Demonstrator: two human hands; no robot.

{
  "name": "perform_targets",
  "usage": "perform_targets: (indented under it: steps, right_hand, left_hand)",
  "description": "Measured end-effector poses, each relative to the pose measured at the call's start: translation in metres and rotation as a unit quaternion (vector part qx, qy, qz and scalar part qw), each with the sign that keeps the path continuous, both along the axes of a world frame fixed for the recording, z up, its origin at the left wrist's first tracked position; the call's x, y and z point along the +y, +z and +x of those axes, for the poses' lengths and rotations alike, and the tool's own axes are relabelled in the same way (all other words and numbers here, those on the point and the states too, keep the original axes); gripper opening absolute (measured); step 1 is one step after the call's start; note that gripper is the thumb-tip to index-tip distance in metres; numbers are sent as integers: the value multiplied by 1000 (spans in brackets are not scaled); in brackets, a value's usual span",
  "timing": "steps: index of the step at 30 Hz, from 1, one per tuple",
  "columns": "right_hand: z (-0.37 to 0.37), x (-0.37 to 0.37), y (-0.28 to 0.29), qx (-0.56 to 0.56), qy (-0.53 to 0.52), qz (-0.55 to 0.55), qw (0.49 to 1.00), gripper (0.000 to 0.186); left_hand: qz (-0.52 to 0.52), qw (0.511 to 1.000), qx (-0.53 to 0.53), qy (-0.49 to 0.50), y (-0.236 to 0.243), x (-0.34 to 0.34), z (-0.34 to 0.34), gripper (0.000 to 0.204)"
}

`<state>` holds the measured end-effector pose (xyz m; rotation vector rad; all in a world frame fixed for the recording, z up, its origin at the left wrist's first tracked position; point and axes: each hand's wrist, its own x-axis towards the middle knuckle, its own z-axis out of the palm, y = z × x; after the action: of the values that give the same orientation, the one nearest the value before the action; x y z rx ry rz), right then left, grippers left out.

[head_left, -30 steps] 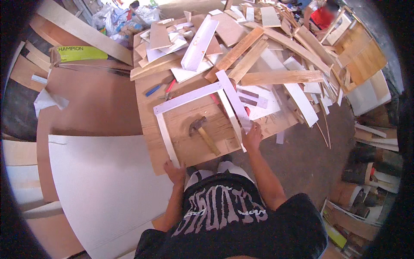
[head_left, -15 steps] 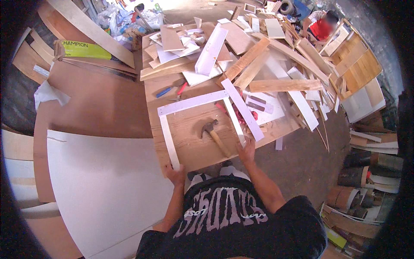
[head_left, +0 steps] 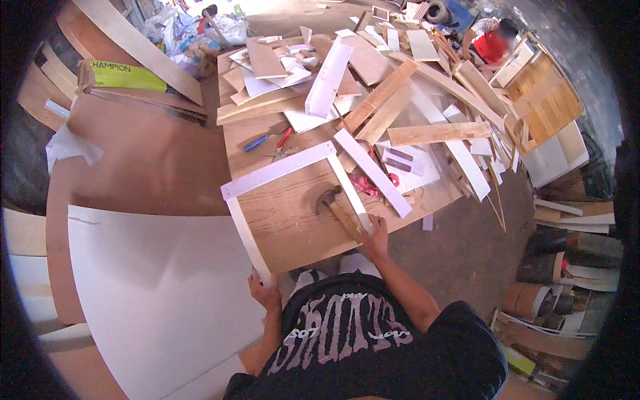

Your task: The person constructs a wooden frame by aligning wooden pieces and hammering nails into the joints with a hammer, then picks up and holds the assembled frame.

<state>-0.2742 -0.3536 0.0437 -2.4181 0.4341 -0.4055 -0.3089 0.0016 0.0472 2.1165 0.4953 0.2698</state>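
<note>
A three-sided wooden frame (head_left: pixel 280 171), with a pale lilac crossbar at the far side and two whitish legs, lies tilted over the brown plywood tabletop (head_left: pixel 287 230). My left hand (head_left: pixel 265 292) is closed on the near end of its left leg, past the table's near-left edge. The near end of the right leg is in my right hand (head_left: pixel 375 239). Under and beside that leg rests a claw hammer (head_left: pixel 344 219) with a wooden handle, its dark head inside the frame. A loose lilac strip (head_left: pixel 372 172) lies to the right of the frame.
Beyond the crossbar lie blue-handled pliers (head_left: pixel 256 143) and a red-handled tool (head_left: pixel 285 138). Scrap boards (head_left: pixel 363 100) pile up over the far table. A large white panel (head_left: pixel 160 267) stands at the left. Another person (head_left: pixel 492 43) is at the far right.
Both hands have shifted the frame left and toward me. Its left leg now overhangs the table edge, and its right leg has come closer to the hammer.
</note>
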Motion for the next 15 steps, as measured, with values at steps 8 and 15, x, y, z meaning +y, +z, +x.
perform_targets:
  steps: [8,15]
  right_hand:
    - [0,-3,-15,-2,-14,-52,999,53]
    - [4,-31,-16,64,-26,-2,998,56]
  left_hand:
    - [54,998,13,-15,-8,2,-3,69]
    - [71,996,-2,-49,-8,-17,16,62]
